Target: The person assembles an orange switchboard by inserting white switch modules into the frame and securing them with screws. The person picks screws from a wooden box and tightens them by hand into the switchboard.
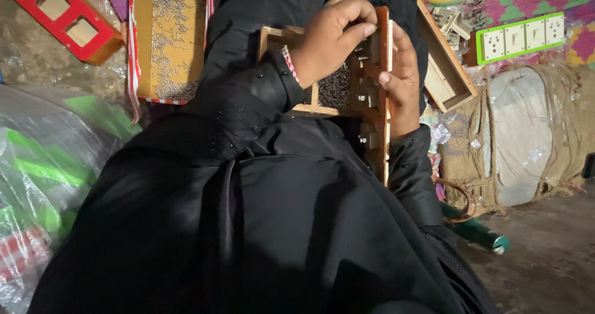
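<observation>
A narrow wooden switch board [376, 112] stands on edge over my lap, with small fittings set into its openings. My right hand [403, 81] grips its right edge, the thumb lying on the inner face. My left hand [331, 35], with a red and white bangle at the wrist, curls over the board's upper part, fingertips pressed on its top edge. Whether a small part sits under those fingertips is hidden. Behind the hands lies an open wooden box [334, 88] with several small dark screws. My black garment fills the lower view.
A flat yellow tray of small metal pins [170, 41] lies upper left beside a red frame [62, 16]. A green-edged socket strip [520, 38], another wooden box [443, 72] and a burlap sack [527, 134] are at the right. Clear bags with green pieces [49, 165] are at the left.
</observation>
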